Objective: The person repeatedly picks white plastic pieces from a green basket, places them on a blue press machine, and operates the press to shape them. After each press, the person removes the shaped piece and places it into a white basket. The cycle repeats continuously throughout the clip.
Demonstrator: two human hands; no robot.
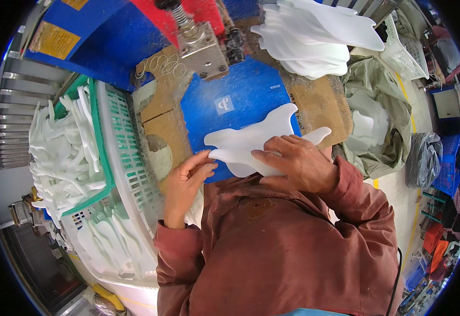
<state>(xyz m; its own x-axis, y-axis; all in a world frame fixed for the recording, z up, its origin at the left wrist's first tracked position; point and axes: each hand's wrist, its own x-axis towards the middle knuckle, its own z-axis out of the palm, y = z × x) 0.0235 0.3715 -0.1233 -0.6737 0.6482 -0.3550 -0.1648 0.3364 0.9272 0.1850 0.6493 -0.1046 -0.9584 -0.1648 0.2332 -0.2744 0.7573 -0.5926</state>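
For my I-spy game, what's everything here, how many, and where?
Centre white piece: one or more, white, centre
Blue sheet: one, blue, beneath
Cardboard: count unclear, brown, around sheet
Stack: many, white, upper right
Machine head: one, silver, top
Green basket: one, green, left
Loose white pieces: many, white, in green basket
White basket: one, white, left
Sack: one, green, right
Clutter: uncountable, mixed, far right
Garment: one, brown, bottom
Left hand: one, bare, centre
Right hand: one, bare, on centre white piece

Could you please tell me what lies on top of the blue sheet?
What look like two white, wavy-edged pieces overlap across the near part of the blue sheet. The sheet's surface beneath them is covered, so anything there cannot be seen.
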